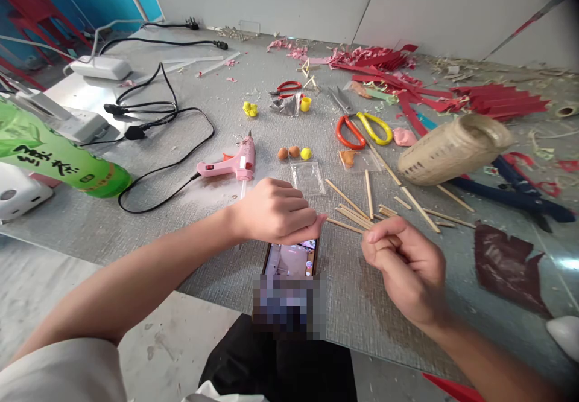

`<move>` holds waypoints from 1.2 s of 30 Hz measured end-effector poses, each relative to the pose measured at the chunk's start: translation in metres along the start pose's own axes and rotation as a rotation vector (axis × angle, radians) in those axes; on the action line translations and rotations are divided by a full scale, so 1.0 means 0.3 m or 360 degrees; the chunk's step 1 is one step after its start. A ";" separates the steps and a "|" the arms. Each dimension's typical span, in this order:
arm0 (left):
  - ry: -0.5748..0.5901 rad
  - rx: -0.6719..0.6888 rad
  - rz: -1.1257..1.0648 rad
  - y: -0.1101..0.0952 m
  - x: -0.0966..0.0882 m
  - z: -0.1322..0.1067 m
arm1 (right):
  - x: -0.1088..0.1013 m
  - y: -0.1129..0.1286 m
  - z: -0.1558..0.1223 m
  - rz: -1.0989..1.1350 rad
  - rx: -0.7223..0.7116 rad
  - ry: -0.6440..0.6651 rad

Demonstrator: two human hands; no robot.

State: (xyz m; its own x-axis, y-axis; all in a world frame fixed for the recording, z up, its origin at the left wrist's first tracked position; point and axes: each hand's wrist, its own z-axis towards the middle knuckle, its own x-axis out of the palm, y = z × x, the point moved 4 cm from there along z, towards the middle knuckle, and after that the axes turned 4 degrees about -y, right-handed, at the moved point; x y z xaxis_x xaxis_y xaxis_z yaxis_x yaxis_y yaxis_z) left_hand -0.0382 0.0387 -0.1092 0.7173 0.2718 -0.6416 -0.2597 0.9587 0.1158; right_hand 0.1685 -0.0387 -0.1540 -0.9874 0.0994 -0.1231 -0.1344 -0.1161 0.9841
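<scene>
My left hand (283,212) is closed in a fist, knuckles up, above the top of a phone (289,263) with a lit screen. To the right, my right hand (404,263) is pinched closed, thumb against bent fingers. A thin wooden stick (344,226) spans the gap between them; its right end meets my right fingertips. Its left end reaches the edge of my left fist, whose inside is hidden. Just beyond lie several loose wooden sticks (355,215). A pink hot glue gun (230,160) rests on its side past my left hand.
Beyond my hands are small clay balls (294,152), red-and-yellow-handled scissors (362,129) and a tan jar (452,148) on its side. Dark-handled pliers (511,188) and a brown scrap (509,269) lie right. A green bottle (58,154) and black cables (167,109) occupy the left.
</scene>
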 end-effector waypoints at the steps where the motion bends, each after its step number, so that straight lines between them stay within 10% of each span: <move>1: -0.0001 0.0001 0.0003 -0.001 0.000 0.000 | 0.000 0.001 0.000 -0.0001 -0.0005 0.0002; 36: -0.0007 0.0000 -0.0005 0.002 -0.001 0.001 | 0.005 0.011 0.002 -0.0007 -0.0029 0.0030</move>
State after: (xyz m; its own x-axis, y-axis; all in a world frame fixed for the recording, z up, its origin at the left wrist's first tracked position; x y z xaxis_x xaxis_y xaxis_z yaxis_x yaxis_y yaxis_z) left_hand -0.0384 0.0392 -0.1088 0.7208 0.2692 -0.6387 -0.2575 0.9596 0.1139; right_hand 0.1667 -0.0384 -0.1509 -0.9882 0.0812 -0.1299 -0.1400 -0.1338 0.9811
